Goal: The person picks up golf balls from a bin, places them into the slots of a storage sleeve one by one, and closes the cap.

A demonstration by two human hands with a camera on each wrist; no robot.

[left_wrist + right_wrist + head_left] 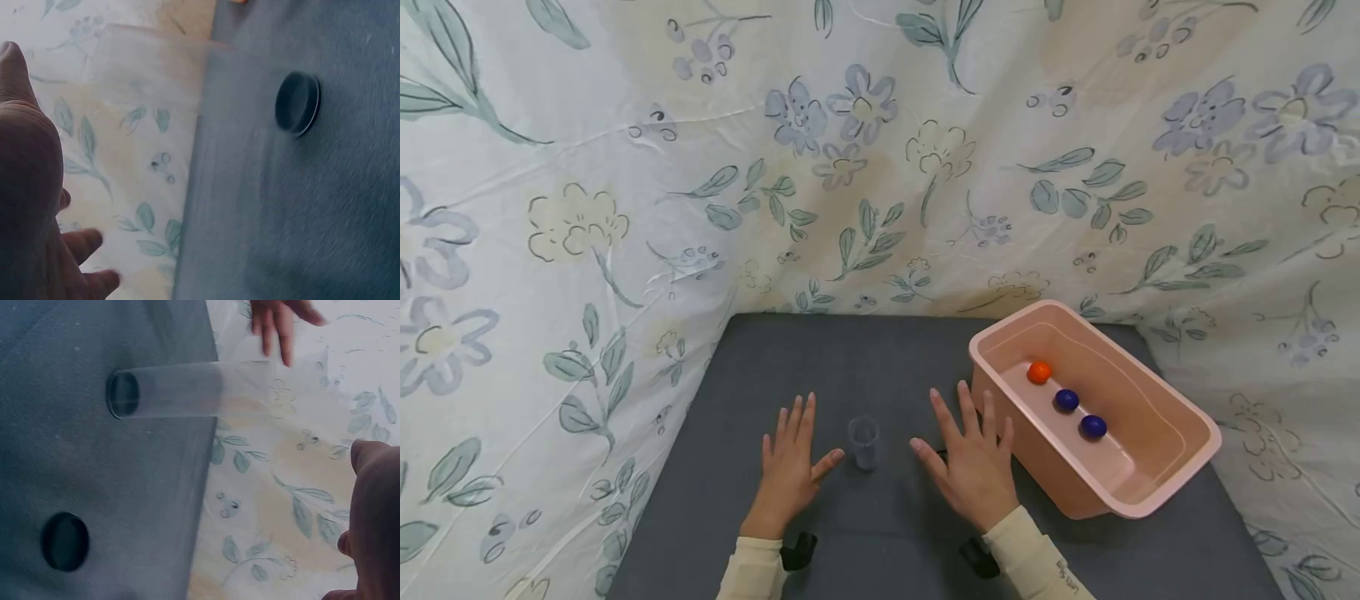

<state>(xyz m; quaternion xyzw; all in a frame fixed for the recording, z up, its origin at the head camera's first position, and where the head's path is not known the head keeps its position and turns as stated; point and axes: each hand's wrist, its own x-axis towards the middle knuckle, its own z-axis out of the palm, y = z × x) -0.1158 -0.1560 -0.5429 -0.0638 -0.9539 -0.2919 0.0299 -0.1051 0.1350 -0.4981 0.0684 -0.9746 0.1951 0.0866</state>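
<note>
A clear plastic cylinder [864, 442], like a tall cup, stands upright on the dark table between the two hands. My left hand [792, 467] hovers to its left with fingers spread and holds nothing. On the other side, my right hand [973, 462] is also spread and empty, apart from the cylinder and near the pink bin. In the right wrist view, the see-through cylinder [178, 389] has a dark round end on the table. A black round lid-like piece [65, 542] lies near it; in the head view my right hand mostly hides it.
A pink rectangular bin [1037, 454] stands at the right of the dark table [820, 358]. Inside it lie an orange ball [1039, 372] and two dark blue balls [1093, 427]. Floral cloth [865, 233] hangs behind and at the sides.
</note>
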